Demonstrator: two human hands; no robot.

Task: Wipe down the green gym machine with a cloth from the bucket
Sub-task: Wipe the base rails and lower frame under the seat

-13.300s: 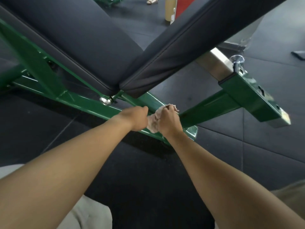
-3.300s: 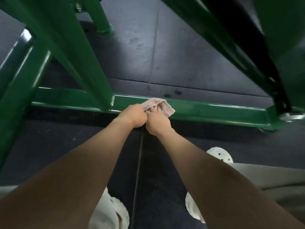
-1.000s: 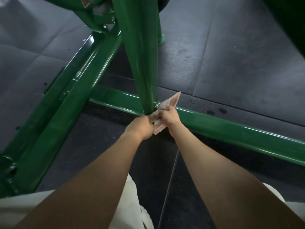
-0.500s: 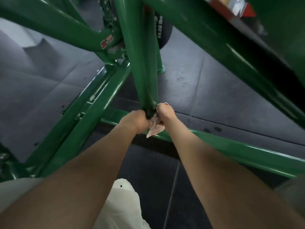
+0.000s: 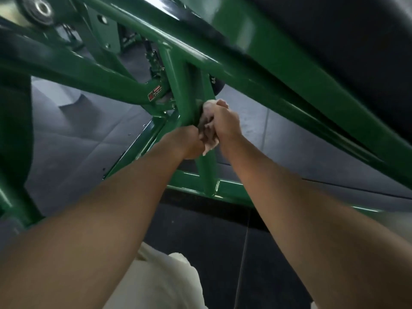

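Two hands have climbed. Half a second ago they were at the foot of the upright green painted steel post (image 5: pixel 207 175), where it is welded to the low green floor rail (image 5: pixel 231 188); a few seconds before that they were rubbing along that rail itself. Now they sit about midway up the post, between the rail below and the slanting green upper beam (image 5: pixel 245 70) above.

The pale pinkish crumpled cloth (image 5: pixel 209 142) is bunched against the post between the two hands. The right hand (image 5: pixel 225 123) has its fingers (image 5: pixel 221 104) curled round the upper part of the cloth, a fold showing over the knuckles. The left hand (image 5: pixel 189 141) grips the lower part just beneath it, with a loose corner hanging at its side. Both are grasping the cloth, neither is released, and the two hands touch.

Judging by this, the floor rail and the joint are done and the stroke is running up the post. That leaves its upper stretch, the bracket with the small red warning label (image 5: pixel 155 94) and the beam overhead, so much of the frame seems unwiped.

The bucket is not in view. The dark rubber floor tiles (image 5: pixel 278 130) lie under the frame, and light-coloured trousers (image 5: pixel 160 275) show at the bottom edge.
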